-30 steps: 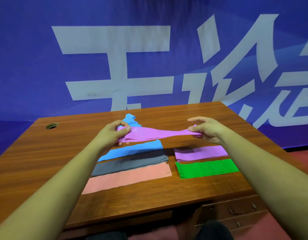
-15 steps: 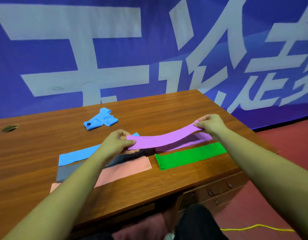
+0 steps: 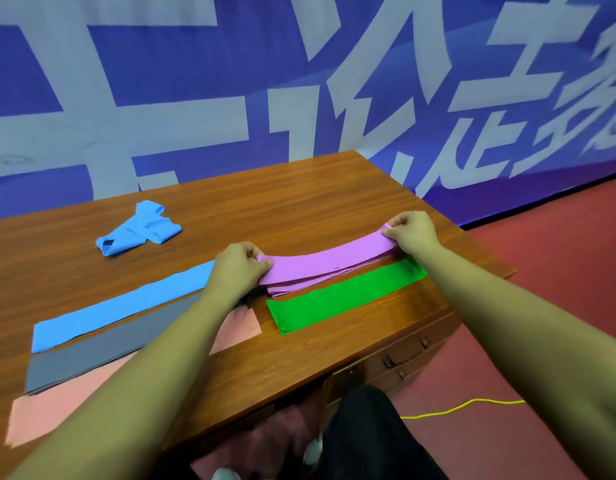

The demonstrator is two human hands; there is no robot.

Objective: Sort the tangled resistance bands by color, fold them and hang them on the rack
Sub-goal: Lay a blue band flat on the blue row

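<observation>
Head view: the left hand point(image 3: 237, 268) is pinching one end of the purple band point(image 3: 327, 259), the right hand point(image 3: 412, 233) is pinching the other, and it is sagging onto purple layers point(image 3: 299, 284) lying near the right edge of the desk point(image 3: 299, 202), just behind the green band point(image 3: 344, 299) by the front edge.

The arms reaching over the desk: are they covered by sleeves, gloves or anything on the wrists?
No. The left forearm and right forearm are bare to the frame's edge, with no sleeves in view. The left hand and right hand wear no gloves, and no watch, bracelet or ring shows. Lower down, dark trousers are visible.
</observation>
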